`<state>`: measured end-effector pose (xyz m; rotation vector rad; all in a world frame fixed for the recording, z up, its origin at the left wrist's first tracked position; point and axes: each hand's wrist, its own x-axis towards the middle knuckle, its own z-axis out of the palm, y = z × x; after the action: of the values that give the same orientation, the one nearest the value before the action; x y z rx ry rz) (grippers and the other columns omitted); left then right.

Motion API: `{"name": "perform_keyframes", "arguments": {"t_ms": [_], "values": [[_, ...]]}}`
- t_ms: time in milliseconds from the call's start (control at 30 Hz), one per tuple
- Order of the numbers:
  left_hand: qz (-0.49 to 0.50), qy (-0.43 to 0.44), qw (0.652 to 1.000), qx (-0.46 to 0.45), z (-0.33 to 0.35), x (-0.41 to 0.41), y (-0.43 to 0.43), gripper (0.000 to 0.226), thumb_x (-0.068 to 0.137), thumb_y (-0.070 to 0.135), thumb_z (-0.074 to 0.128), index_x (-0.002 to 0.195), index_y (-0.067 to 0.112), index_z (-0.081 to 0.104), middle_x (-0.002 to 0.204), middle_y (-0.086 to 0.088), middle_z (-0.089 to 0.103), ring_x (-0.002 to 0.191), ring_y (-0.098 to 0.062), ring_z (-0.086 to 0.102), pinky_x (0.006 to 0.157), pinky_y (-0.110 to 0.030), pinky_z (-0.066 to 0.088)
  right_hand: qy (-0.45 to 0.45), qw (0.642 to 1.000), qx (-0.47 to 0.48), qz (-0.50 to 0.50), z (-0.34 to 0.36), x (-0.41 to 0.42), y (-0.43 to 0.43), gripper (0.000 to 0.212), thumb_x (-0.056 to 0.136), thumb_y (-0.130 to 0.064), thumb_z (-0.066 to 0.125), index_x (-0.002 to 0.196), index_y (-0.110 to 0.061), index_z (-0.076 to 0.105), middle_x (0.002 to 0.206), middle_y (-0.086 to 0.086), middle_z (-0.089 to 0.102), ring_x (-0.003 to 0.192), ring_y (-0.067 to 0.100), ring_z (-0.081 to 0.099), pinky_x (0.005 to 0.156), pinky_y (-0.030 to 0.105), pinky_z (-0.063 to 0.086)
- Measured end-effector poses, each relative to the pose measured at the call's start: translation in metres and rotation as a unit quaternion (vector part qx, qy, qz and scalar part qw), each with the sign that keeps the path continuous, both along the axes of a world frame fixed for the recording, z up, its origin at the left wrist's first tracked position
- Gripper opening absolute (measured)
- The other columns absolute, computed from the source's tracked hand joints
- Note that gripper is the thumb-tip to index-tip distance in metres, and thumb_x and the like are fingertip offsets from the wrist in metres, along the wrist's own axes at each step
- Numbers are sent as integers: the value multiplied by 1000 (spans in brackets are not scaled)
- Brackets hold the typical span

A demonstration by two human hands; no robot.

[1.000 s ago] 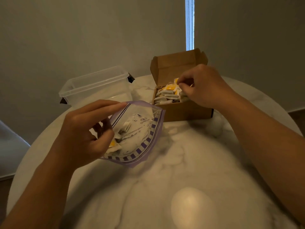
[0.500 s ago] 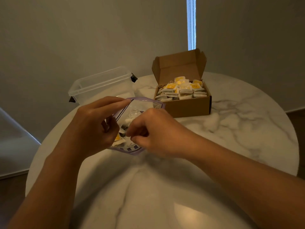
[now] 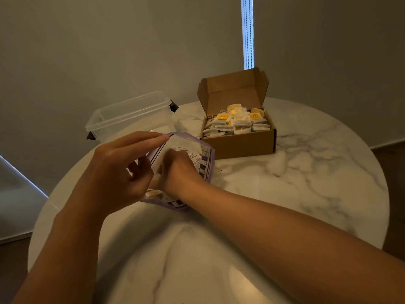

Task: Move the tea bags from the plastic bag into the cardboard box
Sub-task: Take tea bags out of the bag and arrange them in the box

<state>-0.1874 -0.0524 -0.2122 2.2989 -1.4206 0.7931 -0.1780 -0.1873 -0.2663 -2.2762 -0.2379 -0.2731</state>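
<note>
Head view: the left hand point(image 3: 114, 172) pinches the left rim of the plastic bag point(image 3: 206, 159), forefinger stretched along it, apparently to hold the mouth wide. The right hand point(image 3: 177, 170) reaches in through that mouth; the film veils its fingers, so I cannot tell whether they grip anything. A few tea bags point(image 3: 153, 193) show at the bag's near end. The cardboard box point(image 3: 238, 143), lid up and nearly full, stands far right on the marble table point(image 3: 306, 172), beside a clear plastic tub point(image 3: 129, 115)
</note>
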Motion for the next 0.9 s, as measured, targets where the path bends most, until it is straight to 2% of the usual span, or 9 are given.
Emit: {"name": "perform_keyframes", "arguments": {"t_ms": [100, 200, 300, 400, 467, 600, 767, 900], "values": [[4, -5, 1000, -8, -1, 0, 0, 47, 79, -1, 57, 125, 8, 63, 122, -4, 64, 90, -3, 57, 65, -11, 50, -34, 999, 0, -18, -5, 3, 4, 14, 89, -18, 65, 98, -9, 61, 84, 7, 57, 78, 20, 54, 69, 29, 44], [11, -4, 1000, -9, -1, 1, 2, 48, 79, 1, 58, 127, 11, 61, 123, -1, 62, 91, 4, 56, 66, -11, 50, -40, 998, -13, -39, -4, 3, 2, 5, 88, -11, 64, 92, -7, 65, 87, 10, 62, 81, 26, 61, 70, 34, 52], [19, -9, 1000, -15, -3, 3, 3, 47, 80, 3, 59, 127, 9, 61, 122, -3, 63, 90, 1, 56, 68, -9, 50, -24, 998, -37, -49, 2, -7, -8, 9, 84, -12, 70, 92, -9, 71, 89, 11, 64, 82, 26, 62, 67, 32, 53], [21, -14, 1000, -17, -3, 4, 2, 46, 80, 5, 59, 126, 9, 62, 123, -3, 63, 94, -3, 55, 68, -8, 49, -31, 998, -33, -32, 8, -25, -23, 13, 84, -12, 71, 95, -9, 76, 93, 11, 69, 87, 24, 63, 74, 35, 56], [22, -14, 999, -19, -3, 4, 1, 46, 80, 5, 59, 126, 8, 62, 123, -3, 63, 93, -2, 54, 66, -8, 49, -33, 999, -13, -25, 12, -37, -32, 12, 85, -14, 70, 96, -12, 76, 93, 7, 71, 88, 19, 64, 77, 33, 57], [23, -5, 999, -28, -3, 4, 0, 47, 78, 2, 58, 125, 7, 64, 123, -4, 64, 86, -2, 56, 61, -10, 49, -34, 998, 44, -25, 17, -51, -44, 9, 86, -18, 73, 94, -17, 77, 88, -2, 73, 81, 9, 65, 74, 25, 58], [23, 3, 999, -29, -3, 5, 1, 49, 78, 2, 58, 126, 9, 63, 123, -2, 64, 89, 4, 57, 61, -11, 49, -49, 993, 106, -31, 17, -54, -52, 10, 84, -18, 75, 93, -21, 77, 85, -9, 72, 80, 5, 66, 75, 26, 59], [18, 1, 999, -29, -4, 6, 1, 51, 77, 3, 61, 128, 11, 61, 123, -3, 63, 85, -2, 57, 60, -13, 50, -38, 986, 162, -7, 22, -57, -61, 14, 83, -16, 76, 97, -18, 76, 87, -8, 73, 81, 6, 69, 74, 27, 60]]}}
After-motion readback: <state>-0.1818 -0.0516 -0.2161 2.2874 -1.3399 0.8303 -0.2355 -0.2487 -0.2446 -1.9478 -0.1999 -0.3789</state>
